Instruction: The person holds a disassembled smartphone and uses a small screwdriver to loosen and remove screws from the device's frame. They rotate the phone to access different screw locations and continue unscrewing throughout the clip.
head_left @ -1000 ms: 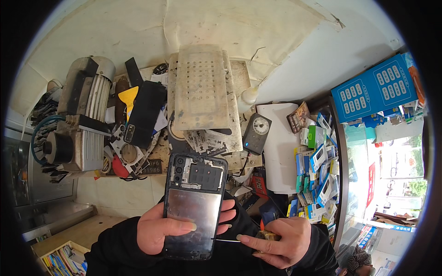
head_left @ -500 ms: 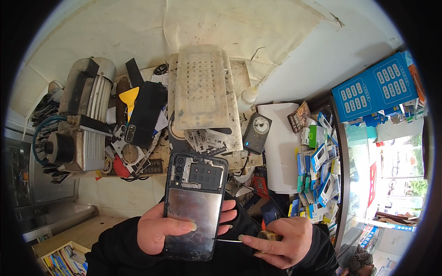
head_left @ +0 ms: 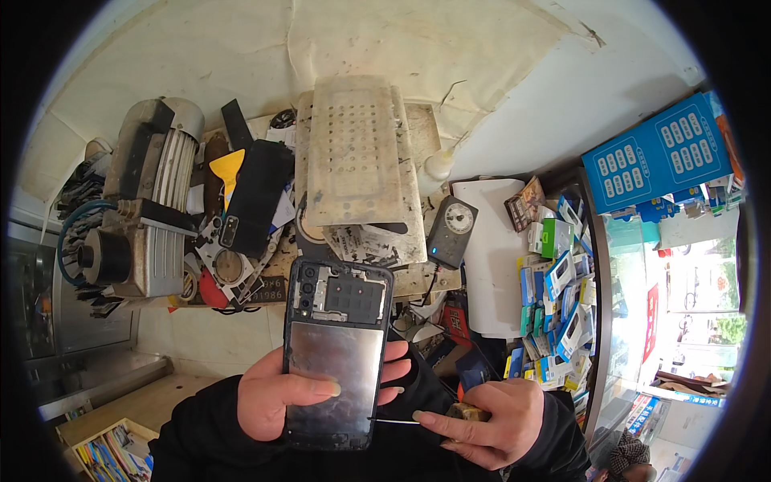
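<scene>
A smartphone (head_left: 333,386) with its back cover off lies in my left hand (head_left: 265,398). The thumb presses on its silvery inner panel and the fingers come round the right edge. Camera lenses and a dark plate with metal brackets show at its top end. My right hand (head_left: 510,422) is closed round a thin tool with a straight metal shaft (head_left: 395,421) and a worn yellow-brown handle (head_left: 468,413). The shaft's tip meets the phone's lower right edge; whether it is inside the seam I cannot tell.
Beyond the phone, a bench bears a perforated metal stand (head_left: 353,153), a dark box with a dial (head_left: 452,229), a white bottle (head_left: 436,166) and a black phone cover (head_left: 259,193). A grey motorised machine (head_left: 152,201) stands left. Small packages (head_left: 558,297) crowd the right.
The phone has shifted slightly up and left, turning a little more upright. The tool's tip has moved slightly left with it, staying at the phone's right edge.
</scene>
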Demonstrator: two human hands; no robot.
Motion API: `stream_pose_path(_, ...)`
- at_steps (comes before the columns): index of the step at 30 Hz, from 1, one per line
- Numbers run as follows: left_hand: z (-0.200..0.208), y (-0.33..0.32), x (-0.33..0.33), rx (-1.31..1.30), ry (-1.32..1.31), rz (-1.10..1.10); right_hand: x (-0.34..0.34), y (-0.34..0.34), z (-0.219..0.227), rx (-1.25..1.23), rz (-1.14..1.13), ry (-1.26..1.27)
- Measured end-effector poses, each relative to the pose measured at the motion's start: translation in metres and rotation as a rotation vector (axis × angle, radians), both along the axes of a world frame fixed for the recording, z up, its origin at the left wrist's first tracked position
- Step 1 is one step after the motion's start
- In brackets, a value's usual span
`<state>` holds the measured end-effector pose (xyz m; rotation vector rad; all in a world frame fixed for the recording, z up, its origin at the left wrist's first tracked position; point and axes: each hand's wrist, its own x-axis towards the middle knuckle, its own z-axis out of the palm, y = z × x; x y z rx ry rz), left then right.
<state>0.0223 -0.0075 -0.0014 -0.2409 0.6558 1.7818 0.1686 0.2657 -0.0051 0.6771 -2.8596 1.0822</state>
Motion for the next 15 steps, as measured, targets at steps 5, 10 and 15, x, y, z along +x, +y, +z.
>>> stream_pose_path(5,-0.0006,-0.0006,-0.0002,-0.002,-0.005,0.008,-0.0028,-0.0019,0.0022,0.016,0.013,-0.011)
stream_pose_path(10,-0.0018,-0.0002,-0.001,-0.003,-0.003,0.015,-0.0035,-0.0026,0.0004,0.005,0.017,-0.002)
stream_pose_path(15,0.003,0.0037,-0.0011,-0.071,0.032,0.042,-0.0023,-0.0039,-0.0033,-0.029,0.029,0.018)
